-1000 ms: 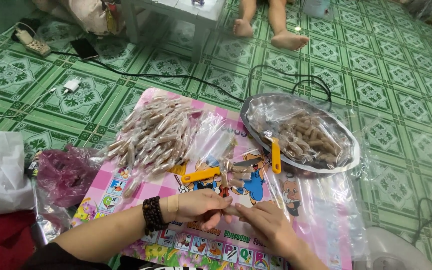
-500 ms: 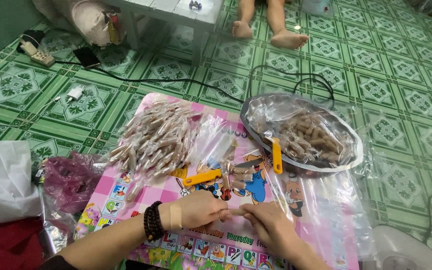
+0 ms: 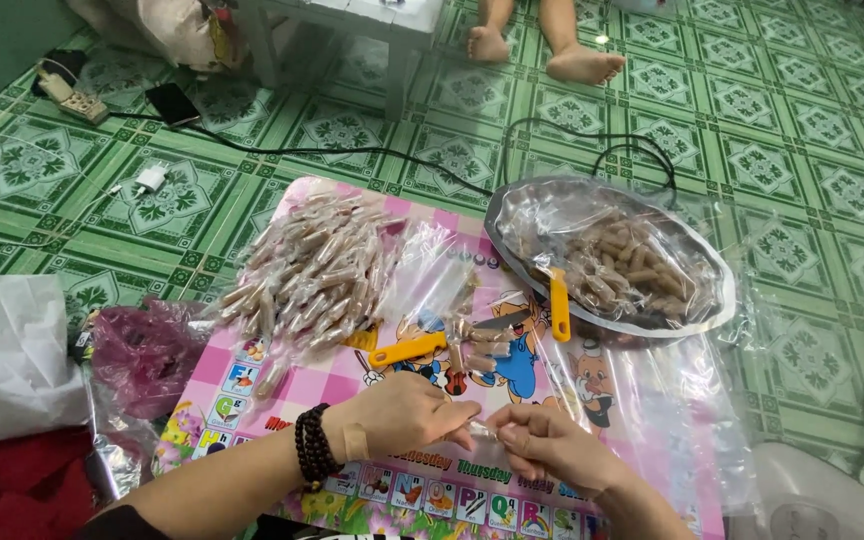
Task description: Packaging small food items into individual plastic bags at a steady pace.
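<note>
Fingers (image 3: 452, 412) of my left hand (image 3: 397, 415) and my right hand (image 3: 547, 447) meet low in the middle of the frame, pinched shut on the two ends of a small clear-wrapped piece (image 3: 482, 431) held just above the pink picture mat (image 3: 642, 400). Above my hands lie two yellow-handled knives (image 3: 407, 350), with a heap of wrapped pieces (image 3: 317, 270) at centre left and a plastic-lined metal tray (image 3: 612, 262) of brown sticks at upper right.
</note>
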